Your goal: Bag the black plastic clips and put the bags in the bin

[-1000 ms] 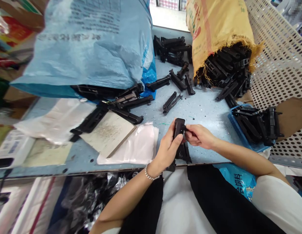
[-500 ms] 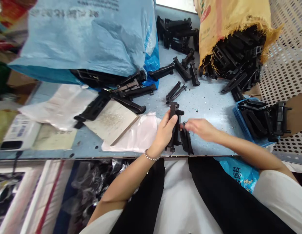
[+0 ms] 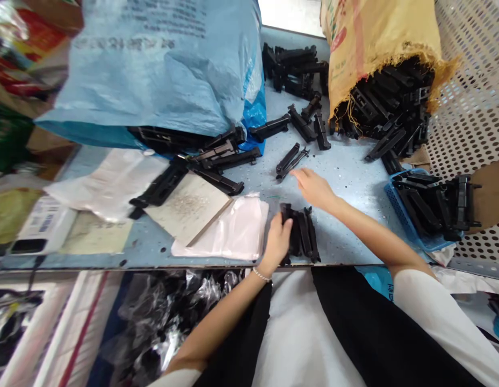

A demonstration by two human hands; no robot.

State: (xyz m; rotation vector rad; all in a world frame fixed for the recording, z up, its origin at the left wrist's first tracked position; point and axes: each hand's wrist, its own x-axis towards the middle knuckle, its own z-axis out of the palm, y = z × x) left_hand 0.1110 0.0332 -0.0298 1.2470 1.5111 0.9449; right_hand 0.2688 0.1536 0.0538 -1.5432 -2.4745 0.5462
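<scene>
My left hand (image 3: 278,239) is wrapped around a long black plastic part (image 3: 287,210) at the table's front edge. Beside it on the right, several similar black parts (image 3: 306,236) lie side by side, touching or nearly so. My right hand (image 3: 317,189) is stretched out further up the table, its fingers pointing left. Its fingertips are at the lower end of a thin black strip (image 3: 297,162), and whether they touch it I cannot tell. A thicker black part (image 3: 287,158) lies along that strip.
A blue sack (image 3: 164,75) spills black parts at the left; a yellow woven sack (image 3: 378,32) holds more at the right. A blue basket (image 3: 398,201) of parts stands near a perforated panel (image 3: 467,97). A pale board (image 3: 188,207) lies on white plastic sheets (image 3: 249,231).
My left hand has lowered the black part from a raised position to beside the others. My right hand has left the row of parts and moved up the table to the loose strip.
</scene>
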